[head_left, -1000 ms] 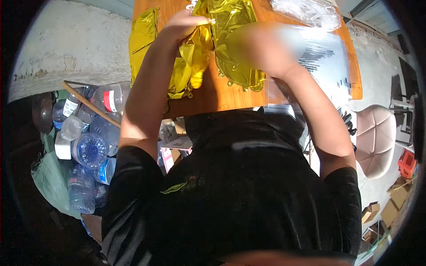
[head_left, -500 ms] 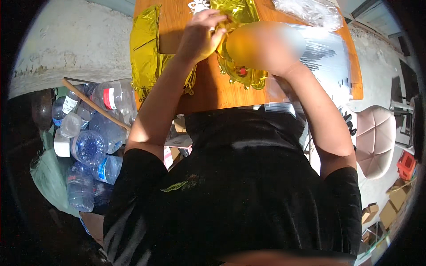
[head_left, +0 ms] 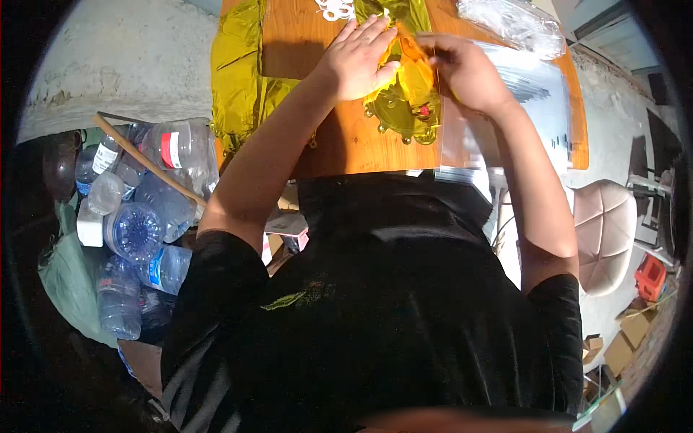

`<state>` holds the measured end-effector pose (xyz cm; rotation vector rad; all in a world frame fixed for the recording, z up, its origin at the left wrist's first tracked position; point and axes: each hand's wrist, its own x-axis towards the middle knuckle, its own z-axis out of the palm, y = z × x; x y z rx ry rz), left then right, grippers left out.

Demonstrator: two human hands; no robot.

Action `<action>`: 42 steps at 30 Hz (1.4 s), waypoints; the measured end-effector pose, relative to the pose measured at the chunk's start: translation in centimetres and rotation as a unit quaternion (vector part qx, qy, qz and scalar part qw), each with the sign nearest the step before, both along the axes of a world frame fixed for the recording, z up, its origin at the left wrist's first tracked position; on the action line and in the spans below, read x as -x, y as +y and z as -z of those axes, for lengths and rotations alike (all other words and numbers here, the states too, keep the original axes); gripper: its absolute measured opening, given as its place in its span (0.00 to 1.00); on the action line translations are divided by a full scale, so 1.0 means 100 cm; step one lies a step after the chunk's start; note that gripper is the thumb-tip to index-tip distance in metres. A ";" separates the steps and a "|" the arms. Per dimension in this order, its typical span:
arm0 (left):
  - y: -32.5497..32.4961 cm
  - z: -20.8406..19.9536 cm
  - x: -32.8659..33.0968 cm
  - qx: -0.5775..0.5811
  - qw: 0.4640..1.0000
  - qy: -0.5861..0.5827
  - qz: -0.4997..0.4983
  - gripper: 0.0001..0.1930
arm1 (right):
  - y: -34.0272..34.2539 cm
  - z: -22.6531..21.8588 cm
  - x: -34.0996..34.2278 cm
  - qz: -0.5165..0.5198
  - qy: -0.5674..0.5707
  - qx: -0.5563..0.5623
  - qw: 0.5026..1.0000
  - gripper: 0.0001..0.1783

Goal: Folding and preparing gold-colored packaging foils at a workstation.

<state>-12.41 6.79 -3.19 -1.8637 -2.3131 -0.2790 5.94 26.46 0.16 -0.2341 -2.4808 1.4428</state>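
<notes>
A flat, shiny gold foil balloon (head_left: 390,108), with small round tabs along its near edge and a red spot near its right side, lies on the wooden table. My left hand (head_left: 361,58) rests palm down at its left side, fingers stretched over the foil. At its right side is my right hand (head_left: 473,76), fingers curled and closed at a raised, orange-looking flap of the foil. The fingertips there are slightly blurred. More gold foil balloons (head_left: 234,72) lie in a folded pile to the left.
On the table (head_left: 336,155) a stack of clear plastic bags (head_left: 538,115) lies to the right, with a crumpled clear bag (head_left: 512,25) beyond. White rings (head_left: 336,9) sit at the far edge. Plastic bottles (head_left: 137,231) and a wooden stick (head_left: 148,159) are at left, a padded chair (head_left: 605,238) at right.
My left hand has flattened onto the foil and shifted slightly right. My right hand has drawn up and right, and an orange-looking flap of foil now stands raised between the hands.
</notes>
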 end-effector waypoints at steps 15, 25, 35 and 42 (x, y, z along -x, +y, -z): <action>-0.001 -0.004 0.003 0.026 0.999 -0.034 -0.011 0.35 | -0.006 -0.013 -0.025 -0.073 0.043 -0.331 0.940 0.11; 0.000 -0.014 0.056 0.089 0.994 -0.002 -0.056 0.29 | -0.009 -0.019 -0.024 -0.072 0.000 -0.337 0.939 0.13; -0.005 -0.043 -0.008 -0.023 0.998 -0.025 -0.045 0.29 | -0.008 -0.018 -0.023 -0.072 0.020 -0.314 0.947 0.12; 0.002 -0.025 -0.053 -0.025 0.995 -0.025 -0.097 0.34 | -0.011 -0.022 -0.022 -0.067 0.024 -0.307 0.949 0.12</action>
